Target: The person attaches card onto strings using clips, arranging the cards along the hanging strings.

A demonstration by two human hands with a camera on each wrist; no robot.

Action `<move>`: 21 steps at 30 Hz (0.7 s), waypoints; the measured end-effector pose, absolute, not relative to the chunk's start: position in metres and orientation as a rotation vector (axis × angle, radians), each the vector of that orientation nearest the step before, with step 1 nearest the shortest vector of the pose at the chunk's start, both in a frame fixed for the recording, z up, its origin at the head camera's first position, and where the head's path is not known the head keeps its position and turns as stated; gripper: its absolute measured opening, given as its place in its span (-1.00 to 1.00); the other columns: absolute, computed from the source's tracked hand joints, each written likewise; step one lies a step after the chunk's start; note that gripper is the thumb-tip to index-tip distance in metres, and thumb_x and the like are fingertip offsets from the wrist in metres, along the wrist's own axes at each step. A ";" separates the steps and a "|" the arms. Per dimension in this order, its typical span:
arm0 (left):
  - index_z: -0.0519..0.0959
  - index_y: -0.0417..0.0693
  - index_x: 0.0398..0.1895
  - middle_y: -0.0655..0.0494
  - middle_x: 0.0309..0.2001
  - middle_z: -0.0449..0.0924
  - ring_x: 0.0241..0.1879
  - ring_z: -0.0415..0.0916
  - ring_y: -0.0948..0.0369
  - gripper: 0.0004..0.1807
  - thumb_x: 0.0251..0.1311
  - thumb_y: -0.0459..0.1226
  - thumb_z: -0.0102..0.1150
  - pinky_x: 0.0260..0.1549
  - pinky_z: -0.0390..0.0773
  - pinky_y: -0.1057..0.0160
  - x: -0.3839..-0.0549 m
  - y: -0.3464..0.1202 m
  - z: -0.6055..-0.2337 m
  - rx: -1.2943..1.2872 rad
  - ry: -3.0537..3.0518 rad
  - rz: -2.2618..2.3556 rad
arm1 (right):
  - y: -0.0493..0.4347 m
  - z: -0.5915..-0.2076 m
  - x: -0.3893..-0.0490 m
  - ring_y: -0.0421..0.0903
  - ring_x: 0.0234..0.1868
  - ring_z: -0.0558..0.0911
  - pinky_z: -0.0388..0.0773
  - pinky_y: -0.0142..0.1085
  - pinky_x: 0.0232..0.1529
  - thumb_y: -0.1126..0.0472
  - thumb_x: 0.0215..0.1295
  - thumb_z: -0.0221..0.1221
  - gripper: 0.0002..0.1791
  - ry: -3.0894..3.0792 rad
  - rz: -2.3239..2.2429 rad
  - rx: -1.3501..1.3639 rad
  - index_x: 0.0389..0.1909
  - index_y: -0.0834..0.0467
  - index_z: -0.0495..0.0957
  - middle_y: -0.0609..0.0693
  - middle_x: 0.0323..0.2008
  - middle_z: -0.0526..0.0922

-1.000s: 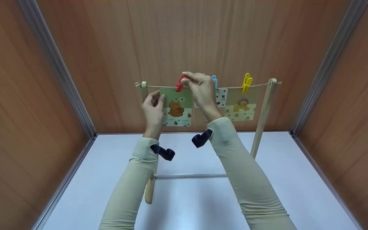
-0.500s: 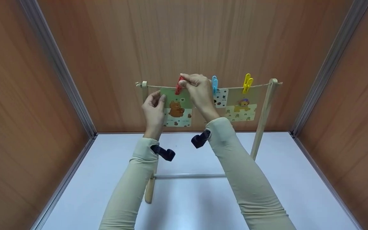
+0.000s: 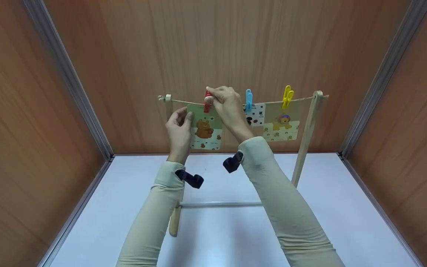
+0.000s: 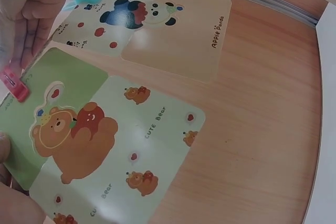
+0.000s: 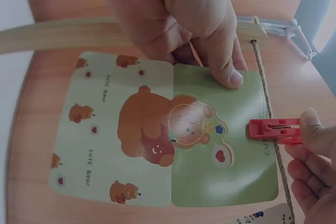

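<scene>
A card with a brown bear [image 3: 203, 129], green above and white below, hangs at the left part of a thin rope [image 3: 184, 102]. My left hand [image 3: 178, 135] pinches its left edge between thumb and fingers. At the card's top edge, a red clothespin [image 5: 270, 129] sits over the card and the rope in the right wrist view. The thumb and fingers of my right hand [image 3: 232, 111] pinch the clothespin's handles. The same bear card [image 4: 100, 135] lies large in the left wrist view, the clothespin's tip [image 4: 20, 90] on its green part.
Right of the bear card, a blue clothespin [image 3: 249, 101] holds a panda card [image 4: 173, 35], partly behind my right arm. A yellow clothespin [image 3: 287, 97] holds a card with a yellow animal [image 3: 282, 128]. Wooden posts [image 3: 306, 137] carry the rope above a white table [image 3: 221, 233].
My right hand has shifted slightly left and down, and the red clothespin has turned from slanted to nearly upright. The bear card sits a little lower; my left hand barely moved.
</scene>
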State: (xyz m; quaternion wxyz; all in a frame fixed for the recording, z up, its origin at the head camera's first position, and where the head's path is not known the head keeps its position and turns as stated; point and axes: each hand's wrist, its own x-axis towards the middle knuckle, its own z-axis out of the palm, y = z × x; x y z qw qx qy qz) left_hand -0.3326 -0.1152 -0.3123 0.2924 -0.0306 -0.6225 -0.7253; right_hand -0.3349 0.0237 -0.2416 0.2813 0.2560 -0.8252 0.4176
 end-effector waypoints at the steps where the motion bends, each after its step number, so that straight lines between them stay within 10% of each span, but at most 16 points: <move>1: 0.50 -0.30 0.04 -0.15 -0.05 0.59 -0.12 0.49 0.21 -0.74 0.33 -0.38 0.07 -0.19 0.50 0.41 -0.333 -0.116 -0.312 -0.090 -1.665 -1.934 | 0.024 -0.242 -0.335 0.01 0.03 0.53 0.50 -0.25 0.04 0.21 0.28 0.19 -0.63 -2.225 1.115 0.681 0.10 0.18 0.55 0.11 -0.06 0.66; 21: 0.48 -0.26 0.11 -0.10 0.00 0.57 -0.07 0.48 0.20 -0.70 0.35 -0.35 0.05 -0.15 0.51 0.39 -0.333 -0.119 -0.312 -0.159 -1.693 -1.953 | 0.025 -0.254 -0.338 -0.05 0.00 0.58 0.54 -0.31 0.08 0.10 0.33 0.13 -0.50 -2.180 1.176 0.703 0.26 0.17 0.42 0.11 0.04 0.63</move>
